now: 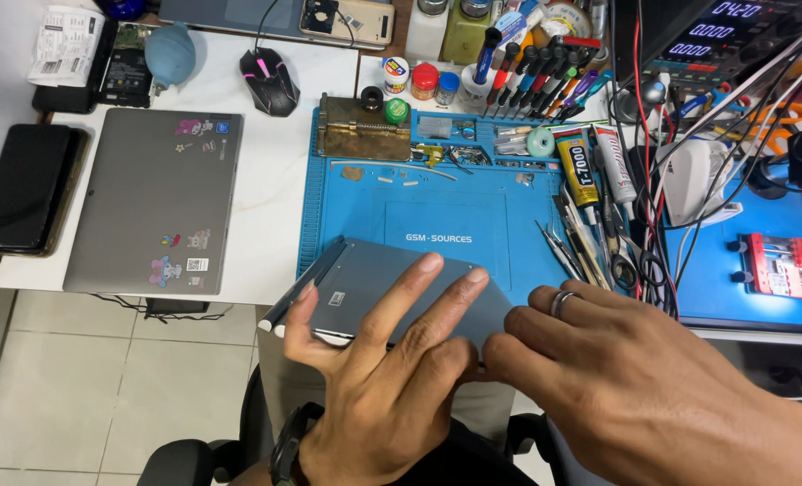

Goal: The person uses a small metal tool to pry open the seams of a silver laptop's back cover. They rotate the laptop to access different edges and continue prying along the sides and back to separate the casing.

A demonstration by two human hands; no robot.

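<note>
Device: the flat grey metal-backed tablet lies face down at the near edge of the blue silicone repair mat, its near corner hanging just over the bench edge towards you.
Left hand: your left hand lies spread on the grey back, fingers flat and thumb hooked round the left side; it is pressing, not clenching.
Right hand: your right hand, with a dark ring on one finger, has its fingertips at the near right edge of the tablet; whether they pinch anything thin there, I cannot tell.
Grip advice: keep the left palm's weight even so the panel does not flex, and work the right fingertips along the seam, not at one point.
Support: slide the tablet further onto the mat so the overhanging corner rests fully.
Clutter: the loose tweezers and picks near the mat's right edge lie close to your right knuckles; mind them.
Beside it: the closed grey laptop with stickers sits well apart on the white bench's left side.
</note>
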